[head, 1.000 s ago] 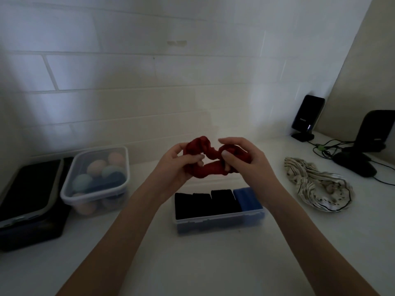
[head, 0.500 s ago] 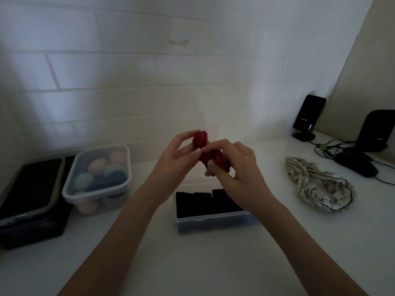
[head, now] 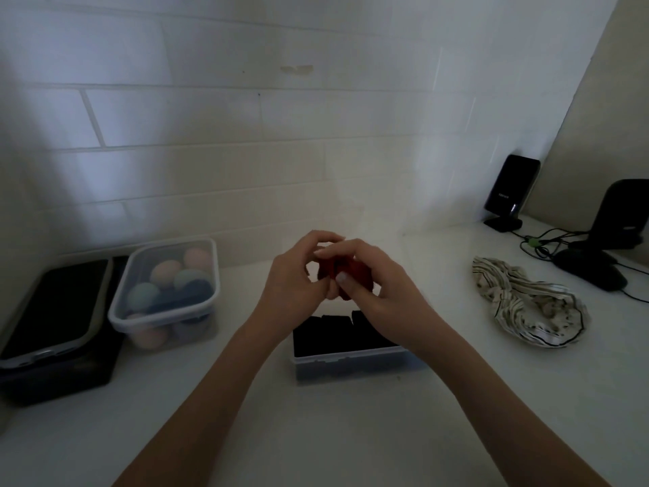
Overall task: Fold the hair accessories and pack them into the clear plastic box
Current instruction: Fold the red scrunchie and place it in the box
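Nearest, on the white table [head: 351, 434]: a clear plastic box [head: 347, 363], open on top, with dark folded pieces [head: 333, 333] standing side by side inside; right part of the box hidden behind the right forearm.

Above the box, in the air: a red scrunchie [head: 346, 272], crumpled into a small tight bundle, dark red, soft fabric. Left hand [head: 298, 279] closed on its left side, fingers curled over the top. Right hand [head: 379, 282] closed on its right side, thumb pressed on the front of the fabric. Both hands touching each other around the bundle.

To the right, flat on the table: a striped cloth scrunchie [head: 526, 304], cream with thin dark lines, loosely spread, well apart from the box.

To the left: a clear tub [head: 165, 293] with a lid, full of egg-shaped sponges [head: 165, 272] in peach, pale green and blue. Beside it, touching or nearly so, a dark container [head: 52, 332] with a grey-rimmed lid.

Far right, near the tiled wall [head: 246, 135]: two black stands [head: 511, 191] and cables [head: 541, 240]. Small writing on the nearer-to-wall stand, too small to read.
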